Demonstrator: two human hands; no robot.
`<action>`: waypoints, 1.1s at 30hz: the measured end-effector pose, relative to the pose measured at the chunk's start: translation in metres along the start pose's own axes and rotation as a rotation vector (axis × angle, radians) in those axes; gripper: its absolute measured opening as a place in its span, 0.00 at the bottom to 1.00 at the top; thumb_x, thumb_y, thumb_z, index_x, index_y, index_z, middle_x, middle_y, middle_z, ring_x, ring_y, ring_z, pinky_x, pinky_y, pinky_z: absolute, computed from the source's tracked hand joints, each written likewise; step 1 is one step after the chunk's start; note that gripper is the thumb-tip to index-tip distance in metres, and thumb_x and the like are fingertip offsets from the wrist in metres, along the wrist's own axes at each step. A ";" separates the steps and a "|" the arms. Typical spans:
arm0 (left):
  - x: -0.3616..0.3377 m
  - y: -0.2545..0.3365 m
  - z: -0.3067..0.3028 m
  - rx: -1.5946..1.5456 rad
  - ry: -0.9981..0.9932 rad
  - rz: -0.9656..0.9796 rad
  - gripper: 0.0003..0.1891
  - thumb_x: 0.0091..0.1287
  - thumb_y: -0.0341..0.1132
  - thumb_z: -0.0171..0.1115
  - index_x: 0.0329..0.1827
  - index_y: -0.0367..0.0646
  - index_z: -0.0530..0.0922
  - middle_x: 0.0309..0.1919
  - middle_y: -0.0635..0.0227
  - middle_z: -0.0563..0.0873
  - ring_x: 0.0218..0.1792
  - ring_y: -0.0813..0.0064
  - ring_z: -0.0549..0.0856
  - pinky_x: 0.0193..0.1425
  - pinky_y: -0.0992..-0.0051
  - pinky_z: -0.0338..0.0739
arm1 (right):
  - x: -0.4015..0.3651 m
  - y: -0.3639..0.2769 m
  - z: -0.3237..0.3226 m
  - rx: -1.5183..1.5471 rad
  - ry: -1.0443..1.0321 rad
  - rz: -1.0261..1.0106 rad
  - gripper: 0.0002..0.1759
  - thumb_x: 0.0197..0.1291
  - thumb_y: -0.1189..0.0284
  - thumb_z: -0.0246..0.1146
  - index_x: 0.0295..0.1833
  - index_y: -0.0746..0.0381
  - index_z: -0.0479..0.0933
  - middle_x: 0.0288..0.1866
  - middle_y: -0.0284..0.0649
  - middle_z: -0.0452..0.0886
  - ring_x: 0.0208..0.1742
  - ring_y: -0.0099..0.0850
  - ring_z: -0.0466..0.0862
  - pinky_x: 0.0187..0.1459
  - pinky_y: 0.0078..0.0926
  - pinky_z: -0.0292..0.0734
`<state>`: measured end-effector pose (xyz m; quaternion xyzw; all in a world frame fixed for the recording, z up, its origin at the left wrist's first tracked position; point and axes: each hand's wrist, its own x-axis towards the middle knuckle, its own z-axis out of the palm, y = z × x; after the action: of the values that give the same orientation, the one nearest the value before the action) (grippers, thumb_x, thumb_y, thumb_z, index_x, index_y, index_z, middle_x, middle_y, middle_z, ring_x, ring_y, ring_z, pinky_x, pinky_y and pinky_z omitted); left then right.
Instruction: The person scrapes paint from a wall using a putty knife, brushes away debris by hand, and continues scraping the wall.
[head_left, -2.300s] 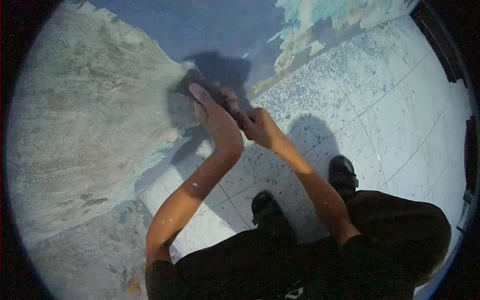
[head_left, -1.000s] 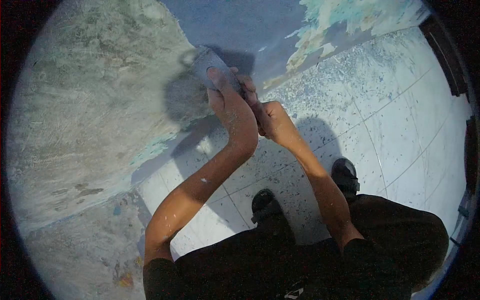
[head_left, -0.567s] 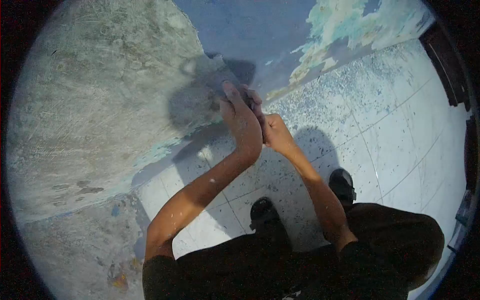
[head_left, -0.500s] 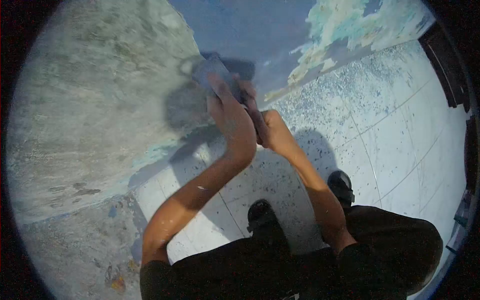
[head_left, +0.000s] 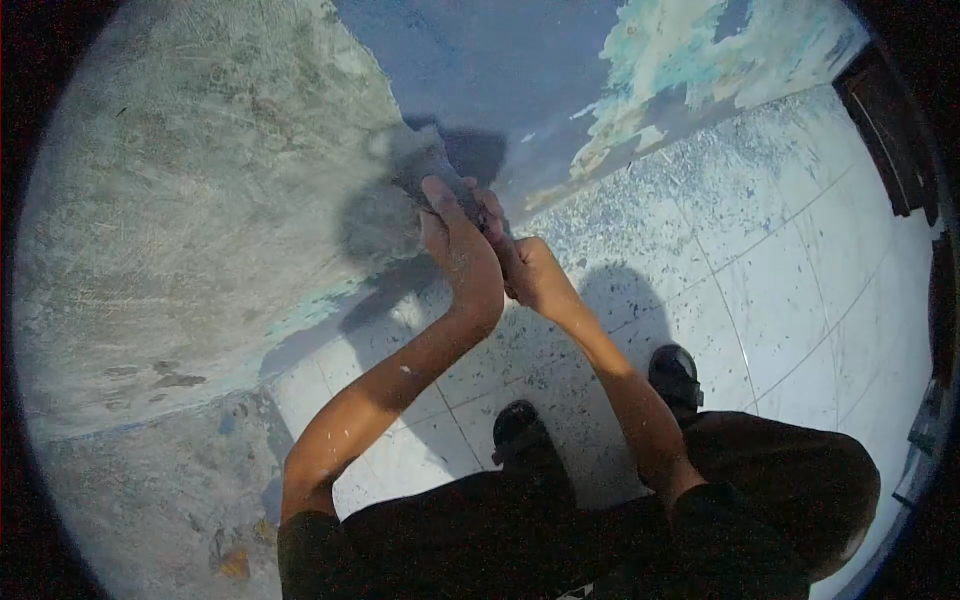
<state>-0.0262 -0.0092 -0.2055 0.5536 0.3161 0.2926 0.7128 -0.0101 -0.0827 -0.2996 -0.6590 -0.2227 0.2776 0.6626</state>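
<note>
Both hands hold a scraper (head_left: 428,155), its flat grey blade against the wall where bare grey plaster meets blue paint. My left hand (head_left: 458,235) is closed around the upper part of the tool, thumb lying along it. Lower down, my right hand (head_left: 541,277) is wrapped round the dark handle. The blade's very edge is hard to make out in the shadow. Blue paint (head_left: 480,60) still covers the wall to the right of the blade, and rough bare plaster (head_left: 220,190) spreads to the left.
Paint flakes litter the white tiled floor (head_left: 770,270), thickest along the wall's foot. My two dark shoes (head_left: 676,375) stand on the tiles below my arms. A dark brown wooden object (head_left: 885,130) is at the right edge. Patchy turquoise paint (head_left: 670,60) shows at upper right.
Both hands and the scraper have shifted slightly down along the wall, toward my body. The grip on the tool looks the same.
</note>
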 end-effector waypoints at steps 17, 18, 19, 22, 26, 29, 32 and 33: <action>0.001 -0.005 -0.002 -0.049 -0.079 0.028 0.26 0.77 0.57 0.40 0.41 0.41 0.71 0.22 0.70 0.77 0.15 0.84 0.68 0.18 0.81 0.63 | -0.003 -0.003 -0.001 0.000 0.024 0.036 0.37 0.74 0.46 0.45 0.18 0.63 0.69 0.12 0.30 0.66 0.14 0.19 0.63 0.16 0.23 0.56; 0.001 -0.005 -0.001 -0.055 -0.069 -0.004 0.26 0.77 0.58 0.40 0.41 0.41 0.71 0.22 0.70 0.77 0.15 0.84 0.68 0.18 0.81 0.63 | -0.002 -0.001 -0.001 -0.005 0.026 -0.005 0.38 0.74 0.45 0.45 0.18 0.63 0.69 0.12 0.30 0.66 0.14 0.19 0.63 0.16 0.23 0.56; 0.001 0.009 0.005 -0.106 -0.092 0.001 0.27 0.77 0.58 0.40 0.41 0.41 0.71 0.22 0.70 0.77 0.14 0.84 0.68 0.18 0.80 0.63 | -0.003 -0.018 0.000 -0.004 0.065 -0.037 0.38 0.74 0.45 0.46 0.17 0.63 0.69 0.12 0.30 0.66 0.14 0.19 0.63 0.16 0.23 0.56; -0.011 0.022 -0.001 -0.107 -0.096 -0.034 0.28 0.76 0.60 0.40 0.40 0.41 0.71 0.21 0.70 0.76 0.13 0.83 0.68 0.16 0.80 0.62 | -0.013 -0.037 0.003 0.025 0.068 0.070 0.38 0.74 0.46 0.46 0.16 0.62 0.69 0.11 0.29 0.65 0.14 0.19 0.63 0.17 0.24 0.57; 0.000 -0.004 -0.002 -0.065 0.002 -0.026 0.28 0.76 0.61 0.40 0.40 0.41 0.72 0.21 0.70 0.76 0.15 0.82 0.69 0.16 0.78 0.61 | -0.004 -0.017 0.002 -0.013 0.128 -0.132 0.37 0.73 0.47 0.48 0.16 0.64 0.70 0.12 0.31 0.64 0.15 0.20 0.63 0.17 0.26 0.58; 0.020 0.017 -0.004 -0.121 -0.171 0.093 0.29 0.76 0.61 0.39 0.41 0.41 0.72 0.21 0.71 0.76 0.17 0.81 0.70 0.20 0.78 0.63 | 0.015 -0.047 -0.001 -0.118 0.143 -0.334 0.37 0.72 0.49 0.50 0.20 0.70 0.71 0.12 0.34 0.64 0.18 0.22 0.63 0.19 0.28 0.60; 0.012 0.044 0.005 -0.112 -0.205 0.176 0.29 0.75 0.62 0.40 0.41 0.41 0.71 0.23 0.71 0.76 0.20 0.82 0.71 0.23 0.79 0.65 | 0.016 -0.072 -0.005 -0.097 0.081 -0.251 0.37 0.72 0.48 0.50 0.20 0.69 0.73 0.12 0.34 0.65 0.18 0.23 0.66 0.20 0.29 0.62; 0.012 0.031 0.003 -0.077 -0.173 0.194 0.29 0.75 0.62 0.40 0.41 0.41 0.71 0.23 0.71 0.76 0.19 0.82 0.71 0.23 0.79 0.65 | 0.009 -0.071 -0.005 -0.078 0.096 -0.228 0.37 0.72 0.48 0.50 0.20 0.68 0.73 0.12 0.34 0.66 0.18 0.23 0.67 0.20 0.29 0.63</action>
<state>-0.0186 0.0051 -0.1763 0.5772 0.1869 0.3232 0.7263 0.0052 -0.0787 -0.2301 -0.6673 -0.2749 0.1597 0.6736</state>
